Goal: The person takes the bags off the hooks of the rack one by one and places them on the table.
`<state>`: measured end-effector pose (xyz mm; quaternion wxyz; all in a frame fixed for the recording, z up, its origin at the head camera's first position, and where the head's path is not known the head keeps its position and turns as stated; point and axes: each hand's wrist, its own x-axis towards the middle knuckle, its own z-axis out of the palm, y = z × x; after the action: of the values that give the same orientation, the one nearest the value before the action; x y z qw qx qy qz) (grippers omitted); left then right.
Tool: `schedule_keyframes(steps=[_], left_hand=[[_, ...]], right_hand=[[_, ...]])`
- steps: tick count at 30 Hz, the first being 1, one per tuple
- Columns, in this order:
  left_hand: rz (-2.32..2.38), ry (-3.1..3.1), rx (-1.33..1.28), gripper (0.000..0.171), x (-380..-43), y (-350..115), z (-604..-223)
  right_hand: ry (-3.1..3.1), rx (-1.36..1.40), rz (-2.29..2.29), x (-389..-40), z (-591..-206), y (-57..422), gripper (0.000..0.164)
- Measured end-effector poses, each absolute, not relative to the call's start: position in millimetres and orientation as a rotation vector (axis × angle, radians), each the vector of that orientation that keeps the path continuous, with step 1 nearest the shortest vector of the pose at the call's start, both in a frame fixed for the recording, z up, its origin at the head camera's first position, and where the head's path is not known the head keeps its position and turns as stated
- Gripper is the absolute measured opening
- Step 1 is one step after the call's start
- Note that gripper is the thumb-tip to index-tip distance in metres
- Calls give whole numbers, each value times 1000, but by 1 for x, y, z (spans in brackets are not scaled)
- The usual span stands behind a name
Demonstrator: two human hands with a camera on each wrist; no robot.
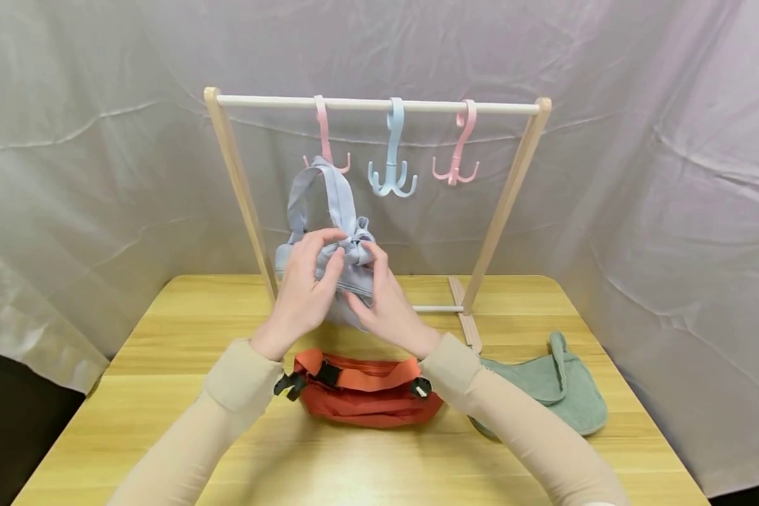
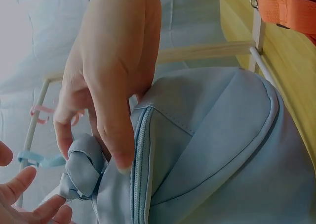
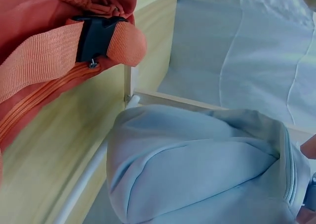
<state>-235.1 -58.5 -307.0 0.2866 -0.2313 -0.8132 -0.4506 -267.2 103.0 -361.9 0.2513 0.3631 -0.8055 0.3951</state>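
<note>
A light blue zipped bag [image 2: 212, 135] hangs by its strap [image 1: 340, 197] from the left pink hook [image 1: 324, 133]. A knot [image 2: 85, 167] in the strap sits at the bag's top edge. My left hand [image 1: 303, 288] holds the bag there, its thumb on the fabric beside the zip [image 2: 142, 159] and a finger bent against the knot. From the other side, my right hand [image 1: 388, 306] curves round the same top corner, fingers at the knot and thumb lower on the bag. In the right wrist view, the bag's body [image 3: 197, 169] hangs in loose folds.
The wooden rack [image 1: 512, 190] also carries a blue hook [image 1: 392, 154] and another pink hook [image 1: 460, 147]. An orange-red waist bag [image 1: 367, 407] with black buckles lies on the table [image 1: 164, 337] below my hands. A green bag [image 1: 575, 397] lies at the right, partly behind my right forearm.
</note>
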Motion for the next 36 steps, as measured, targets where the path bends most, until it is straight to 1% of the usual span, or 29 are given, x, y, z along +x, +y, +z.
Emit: schedule_keyframes(steps=[3, 5, 10, 14, 20, 23, 36], left_hand=[[-1203, -2176, -617, 30, -234, -56, -308], [-1206, -2177, -616, 30, -234, -55, -309], [-1211, -2177, -617, 29, -236, -49, -310], [-1204, -2191, -607, 30, -237, -47, -309], [-1195, -2190, -622, 31, -237, -46, -308], [-1196, -2184, -634, 33, -238, -45, -307], [-1305, -2202, -615, 34, -245, -53, -297]], right_hand=[[-2182, 982, 1081, -271, -362, 103, 78], [-2176, 965, 1120, -273, -362, 102, 76], [-2180, 892, 1318, -277, -359, 97, 72], [-2204, 815, 1446, -278, -357, 94, 75], [-2152, 707, 1572, -283, -355, 91, 66], [-2129, 660, 1612, -286, -355, 90, 63], [-2122, 499, 1685, -292, -352, 87, 62]])
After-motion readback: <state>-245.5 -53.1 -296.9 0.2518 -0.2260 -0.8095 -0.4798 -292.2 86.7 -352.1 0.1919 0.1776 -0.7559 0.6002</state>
